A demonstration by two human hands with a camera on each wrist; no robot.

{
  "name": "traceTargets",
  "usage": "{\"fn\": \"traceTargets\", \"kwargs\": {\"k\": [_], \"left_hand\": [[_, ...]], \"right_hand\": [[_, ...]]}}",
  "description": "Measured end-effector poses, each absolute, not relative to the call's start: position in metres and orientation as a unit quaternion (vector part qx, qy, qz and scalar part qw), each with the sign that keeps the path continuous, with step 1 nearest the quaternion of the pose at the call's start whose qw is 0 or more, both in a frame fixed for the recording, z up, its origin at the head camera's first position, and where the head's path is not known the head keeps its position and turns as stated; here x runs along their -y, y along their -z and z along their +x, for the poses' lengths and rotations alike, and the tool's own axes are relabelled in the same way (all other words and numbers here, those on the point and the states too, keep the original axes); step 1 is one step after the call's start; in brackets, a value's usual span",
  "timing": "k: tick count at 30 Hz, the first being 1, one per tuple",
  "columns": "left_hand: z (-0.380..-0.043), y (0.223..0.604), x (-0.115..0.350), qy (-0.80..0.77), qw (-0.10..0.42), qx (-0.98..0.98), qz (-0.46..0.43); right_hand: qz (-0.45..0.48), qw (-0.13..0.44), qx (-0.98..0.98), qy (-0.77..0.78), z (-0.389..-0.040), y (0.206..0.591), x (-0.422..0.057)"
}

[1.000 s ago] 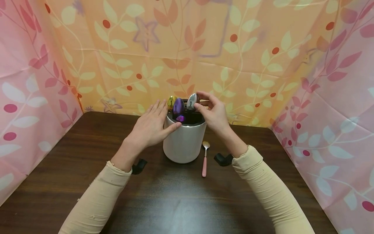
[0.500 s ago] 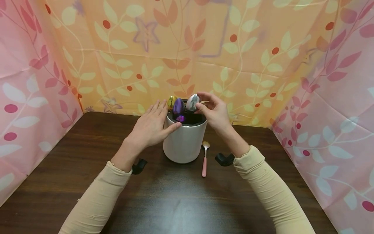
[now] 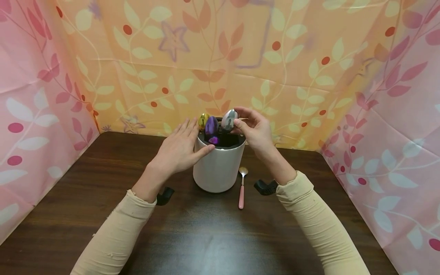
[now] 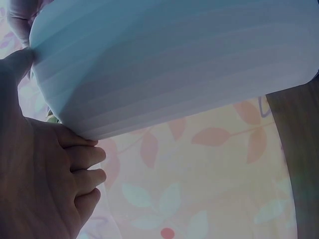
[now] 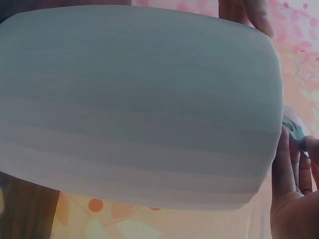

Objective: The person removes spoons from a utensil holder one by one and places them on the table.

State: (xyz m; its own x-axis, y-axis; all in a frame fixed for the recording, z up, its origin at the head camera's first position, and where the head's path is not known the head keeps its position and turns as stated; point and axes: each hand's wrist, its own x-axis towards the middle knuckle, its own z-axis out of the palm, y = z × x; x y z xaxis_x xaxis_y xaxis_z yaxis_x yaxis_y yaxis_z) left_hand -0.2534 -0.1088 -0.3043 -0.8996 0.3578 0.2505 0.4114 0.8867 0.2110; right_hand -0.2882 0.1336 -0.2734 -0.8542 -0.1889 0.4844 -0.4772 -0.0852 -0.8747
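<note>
Your right hand (image 3: 258,131) pinches a silver ovoid (image 3: 228,120); your left hand (image 3: 177,149), straight-fingered, touches the pot (image 3: 219,170) toward the desk's (image 3: 86,191) far edge.

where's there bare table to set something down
Bare table lies in front of the white container, between the left sleeve and right sleeve, and outside each sleeve toward the pink curtains. The container's mouth is crowded by shiny oval pieces, the left hand and the right hand; a pink-handled spoon takes the strip just right of the base.
</note>
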Motion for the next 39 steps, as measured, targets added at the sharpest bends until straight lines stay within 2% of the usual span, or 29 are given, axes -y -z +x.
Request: {"fn": "traceTargets", "kwargs": {"k": [39], "left_hand": [[-0.251,0.304,0.109,0.127,0.104,0.966,-0.201]], "right_hand": [[0.257,0.182,0.588,-0.745,-0.275,0.235,-0.162]]}}
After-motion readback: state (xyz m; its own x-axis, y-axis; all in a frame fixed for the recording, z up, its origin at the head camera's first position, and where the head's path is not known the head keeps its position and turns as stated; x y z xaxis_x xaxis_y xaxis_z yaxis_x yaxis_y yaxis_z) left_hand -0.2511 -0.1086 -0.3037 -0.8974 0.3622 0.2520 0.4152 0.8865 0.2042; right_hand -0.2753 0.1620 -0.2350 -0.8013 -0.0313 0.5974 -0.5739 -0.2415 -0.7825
